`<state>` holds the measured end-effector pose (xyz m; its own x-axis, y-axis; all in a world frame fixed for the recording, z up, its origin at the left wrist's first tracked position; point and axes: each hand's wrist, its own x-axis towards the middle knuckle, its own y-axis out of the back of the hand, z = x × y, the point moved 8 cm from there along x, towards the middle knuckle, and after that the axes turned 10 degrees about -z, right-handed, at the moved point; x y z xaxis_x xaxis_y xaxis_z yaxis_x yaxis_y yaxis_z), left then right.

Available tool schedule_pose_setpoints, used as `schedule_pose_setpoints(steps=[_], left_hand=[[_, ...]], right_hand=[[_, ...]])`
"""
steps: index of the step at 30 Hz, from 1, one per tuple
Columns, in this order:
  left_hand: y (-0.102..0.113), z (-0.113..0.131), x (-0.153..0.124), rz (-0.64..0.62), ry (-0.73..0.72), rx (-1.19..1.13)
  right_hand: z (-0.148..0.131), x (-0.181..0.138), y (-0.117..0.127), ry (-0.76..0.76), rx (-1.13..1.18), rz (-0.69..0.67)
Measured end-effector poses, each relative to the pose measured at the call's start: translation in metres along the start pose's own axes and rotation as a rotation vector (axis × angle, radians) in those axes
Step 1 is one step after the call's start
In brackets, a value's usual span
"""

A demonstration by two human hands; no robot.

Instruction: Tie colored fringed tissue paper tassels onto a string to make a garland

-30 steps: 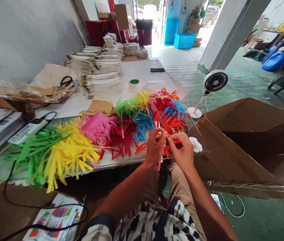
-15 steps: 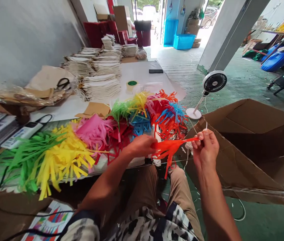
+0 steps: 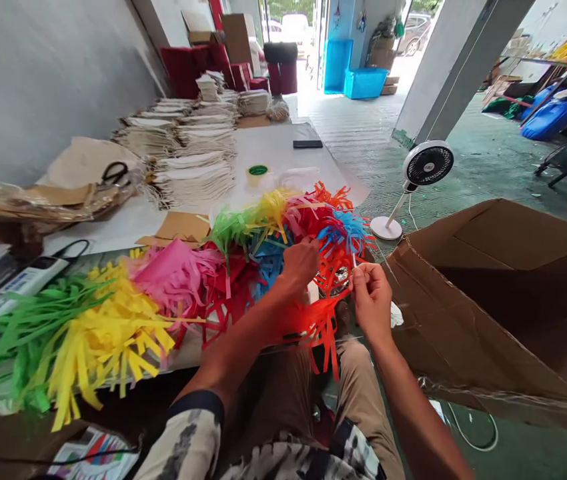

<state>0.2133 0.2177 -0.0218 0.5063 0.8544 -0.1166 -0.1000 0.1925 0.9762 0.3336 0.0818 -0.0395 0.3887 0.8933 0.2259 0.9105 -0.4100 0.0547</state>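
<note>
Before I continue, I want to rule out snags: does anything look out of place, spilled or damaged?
Slightly: the yellow, paper-like fringed strips droop over the front edge of the pale table, where they could perhaps snag. The orange-red fringed strips hang past it too. No damage is evident.

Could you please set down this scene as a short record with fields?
Left hand: at the mixed-colour fringe; its grip is hidden
Right hand: thumb and finger pinch a thin white strand
Between the forearms: orange-red fringe, hanging
Table, left: green fringe, yellow fringe, pink fringe
Table, farther back: tape roll, paper stacks
Right of table: open cardboard box, fan
</note>
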Motion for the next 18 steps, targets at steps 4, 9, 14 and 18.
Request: schedule_pose_setpoints(steps=[4,9,14,18], left_hand=[[0.019,-0.001,-0.008,0.078,-0.026,0.027],[0.063,0.003,-0.021,0.208,-0.229,-0.14],[0.068,-0.013,-0.02,0.284,-0.415,-0.777],[0.056,-0.037,-0.014,0.321,-0.356,-1.363]], right_hand=[[-0.023,0.019,-0.014,0.186,-0.244,-0.104],[-0.033,0.057,-0.043,0.376,-0.535,-0.311],[-0.029,0.068,-0.047,0.37,-0.545,-0.351],[-0.03,0.062,-0.046,0.394,-0.514,-0.391]])
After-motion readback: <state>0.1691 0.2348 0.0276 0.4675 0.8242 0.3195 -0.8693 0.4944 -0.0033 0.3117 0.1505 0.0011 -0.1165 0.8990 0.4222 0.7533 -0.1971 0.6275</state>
